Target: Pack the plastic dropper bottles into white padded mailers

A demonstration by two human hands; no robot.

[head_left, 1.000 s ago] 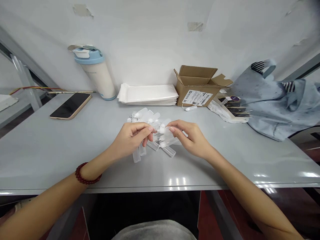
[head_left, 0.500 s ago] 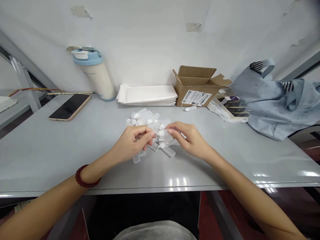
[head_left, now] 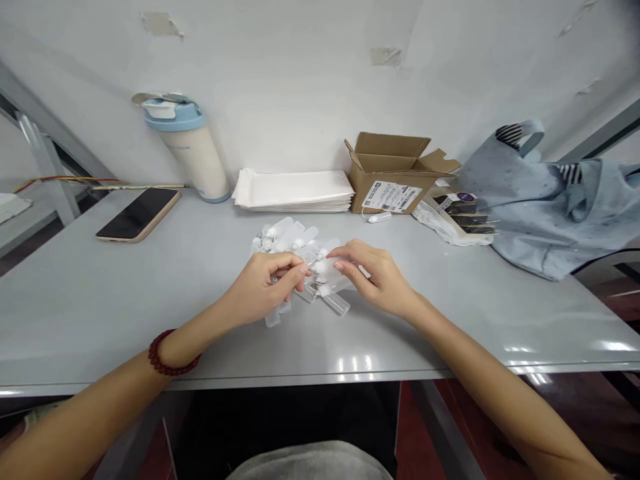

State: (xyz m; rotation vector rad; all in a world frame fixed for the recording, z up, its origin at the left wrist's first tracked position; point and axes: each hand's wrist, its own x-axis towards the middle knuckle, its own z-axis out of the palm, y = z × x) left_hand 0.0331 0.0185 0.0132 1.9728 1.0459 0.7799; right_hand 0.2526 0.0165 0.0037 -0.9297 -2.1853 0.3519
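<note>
Head: translucent tubes [head_left: 327,269], probably plastic.

Two bare arms reach in from the bottom corners, the left arm [head_left: 100,413] on one side and the right arm [head_left: 500,393] on the other. The left hand [head_left: 265,283] has its thumb [head_left: 291,279] up against its bent first finger, with other fingers curled under. The right hand [head_left: 375,277] bends its first finger over its thumb [head_left: 356,275], with a little gap between the tips. The hands are near each other, not touching.
</note>
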